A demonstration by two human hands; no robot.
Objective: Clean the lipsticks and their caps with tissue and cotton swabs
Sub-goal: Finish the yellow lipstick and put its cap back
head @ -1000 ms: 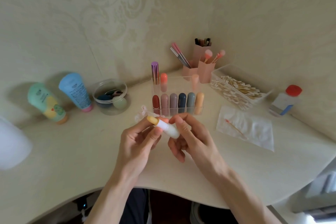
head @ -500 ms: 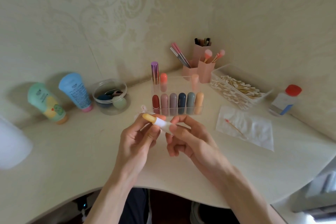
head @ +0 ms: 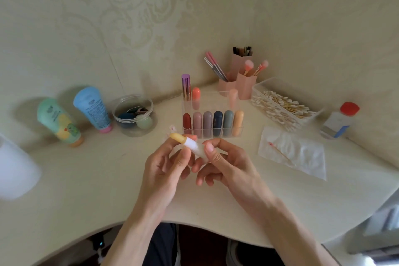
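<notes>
Over the tabletop (head: 86, 179), just in front of the clear lipstick rack (head: 212, 130), you held one lipstick (head: 191, 143) between both hands. Your left hand (head: 166, 170) pinched its white barrel, fingers (head: 183, 158) clamped on it. Your right hand (head: 226, 164) gripped the lower end, thumb on top. Stick tilted, yellow tip up and to the left. Six capped lipsticks (head: 218, 120) stood in the rack's front row. To the right lay a tissue (head: 302, 157) with one red-tipped cotton swab (head: 280, 154) on it, near the swab box (head: 262, 86).
</notes>
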